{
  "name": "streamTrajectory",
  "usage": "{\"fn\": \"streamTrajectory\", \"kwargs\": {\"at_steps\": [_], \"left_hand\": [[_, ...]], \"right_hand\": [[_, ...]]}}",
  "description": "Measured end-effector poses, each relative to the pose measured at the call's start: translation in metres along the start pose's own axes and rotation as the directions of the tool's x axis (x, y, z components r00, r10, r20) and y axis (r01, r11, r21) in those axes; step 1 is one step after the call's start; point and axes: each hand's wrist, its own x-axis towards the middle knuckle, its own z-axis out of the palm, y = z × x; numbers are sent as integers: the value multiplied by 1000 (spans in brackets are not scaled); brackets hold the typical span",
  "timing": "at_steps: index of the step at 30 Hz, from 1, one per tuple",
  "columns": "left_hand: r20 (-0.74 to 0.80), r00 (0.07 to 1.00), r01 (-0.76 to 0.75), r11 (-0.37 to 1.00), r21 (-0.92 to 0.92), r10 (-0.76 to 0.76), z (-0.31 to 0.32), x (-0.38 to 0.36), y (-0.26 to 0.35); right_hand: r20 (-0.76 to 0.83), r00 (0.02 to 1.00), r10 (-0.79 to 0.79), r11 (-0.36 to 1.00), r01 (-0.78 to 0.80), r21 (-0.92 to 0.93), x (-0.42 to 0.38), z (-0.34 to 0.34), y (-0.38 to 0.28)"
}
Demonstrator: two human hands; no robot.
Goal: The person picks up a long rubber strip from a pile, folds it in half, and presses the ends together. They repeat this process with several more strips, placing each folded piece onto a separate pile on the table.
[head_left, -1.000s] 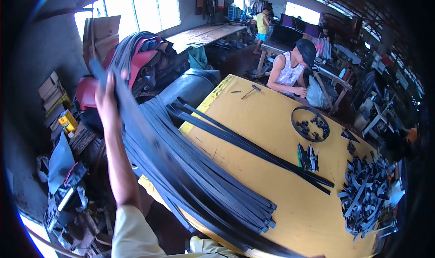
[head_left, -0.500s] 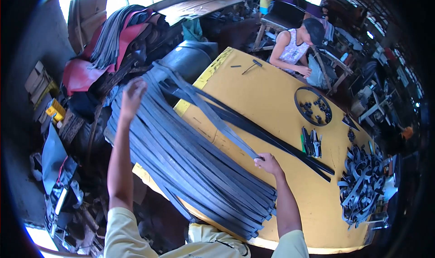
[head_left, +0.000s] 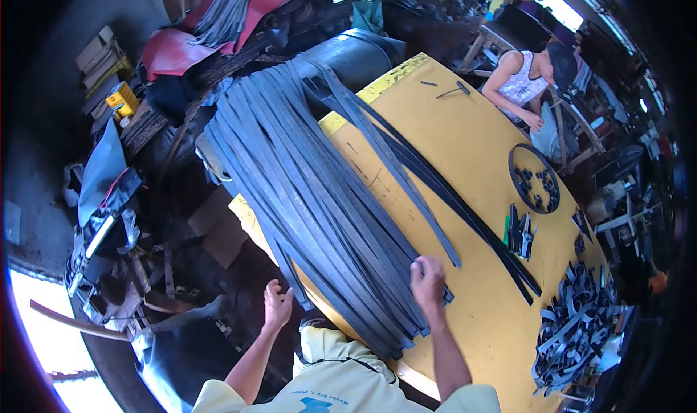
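A grey wall fills the upper left; bright daylight enters at lower left and through a window at upper right. The yellow-topped bench stands over a dark floor.

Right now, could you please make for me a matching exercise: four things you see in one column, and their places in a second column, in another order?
Things
1. left hand
2. right hand
3. dark hoop
4. tangled heap of strips

Places
A. around a group of small dark pieces
B. at the right edge of the strap bundle, near its lower ends
C. at the far right side of the yellow table
D. left of the strap bundle's lower ends, off the table

Right pairs: 1-D, 2-B, 3-A, 4-C
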Motion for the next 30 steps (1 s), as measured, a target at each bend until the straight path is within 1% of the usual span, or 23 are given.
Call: {"fn": "streamTrajectory", "kwargs": {"at_steps": [1, 3, 4, 5, 6, 7, 9, 10, 11, 13, 14, 18, 20, 21, 22, 23, 24, 25, 26, 27, 28, 29, 30], "left_hand": [[-22, 1000, -5, 999, 52, 6, 9, -4, -11], [43, 978, 209, 954, -213, -204, 27, -11, -18], [80, 961, 275, 910, -310, -264, 32, -13, -13], [15, 969, 233, 899, -372, -245, 43, -13, -15], [71, 971, 240, 902, -359, -229, 44, -10, -15], [130, 967, 250, 905, -343, -217, 42, -9, -13], [204, 964, 250, 835, -490, -170, 42, -12, -2], [190, 968, 240, 825, -512, -163, 45, -11, -1], [179, 971, 231, 815, -531, -159, 47, -11, -1], [185, 970, 235, 807, -541, -159, 45, -11, -1], [183, 972, 226, 806, -548, -148, 45, -11, -2], [155, 977, 210, 803, -559, -147, 42, -19, 2], [145, 979, 200, 804, -560, -142, 41, -20, 7], [156, 979, 201, 783, -589, -134, 41, -22, 9], [168, 978, 203, 762, -615, -125, 42, -23, 10], [166, 978, 202, 763, -614, -126, 42, -23, 10], [165, 980, 190, 770, -610, -111, 43, -23, 11], [165, 982, 178, 777, -604, -96, 44, -23, 11], [145, 984, 167, 828, -536, -105, 43, -24, 14], [145, 984, 165, 826, -539, -102, 44, -25, 17], [139, 986, 154, 787, -597, -87, 41, -31, 27], [132, 989, 142, 744, -653, -72, 41, -33, 34], [131, 989, 140, 742, -656, -71, 43, -32, 34]], "right_hand": [[-12, 995, -102, 993, 102, 63, -14, 1, -30], [49, 982, -184, 965, 170, 198, -48, 27, -56], [128, 965, -228, 958, 199, 209, -64, 39, -67], [242, 950, -198, 941, 115, 319, -75, 48, -82], [283, 931, -232, 922, 119, 367, -86, 59, -94], [382, 880, -283, 936, 165, 312, -92, 65, -104], [419, 830, -368, 928, 300, 219, -100, 84, -113], [387, 811, -438, 894, 436, 98, -103, 98, -110], [377, 811, -447, 890, 444, 100, -99, 103, -110], [448, 783, -431, 833, 536, -135, -91, 111, -109], [469, 771, -431, 800, 567, -196, -89, 115, -110], [467, 770, -436, 802, 567, -186, -89, 124, -114], [486, 808, -332, 847, 482, -223, -87, 128, -120], [488, 805, -338, 844, 488, -220, -86, 130, -122], [537, 816, -213, 933, 332, -136, -83, 131, -126], [592, 801, -88, 986, 155, -62, -79, 132, -129], [596, 802, -32, 996, 79, -52, -77, 130, -130], [595, 803, -32, 996, 78, -53, -75, 134, -122], [626, 777, -63, 997, 23, 72, -70, 142, -111], [653, 751, -99, 981, -37, 191, -67, 149, -100], [803, 595, 29, 914, -341, 220, -46, 107, -130], [803, 596, 29, 915, -338, 218, -46, 110, -127], [787, 617, -10, 886, -360, 294, -48, 115, -124]]}}
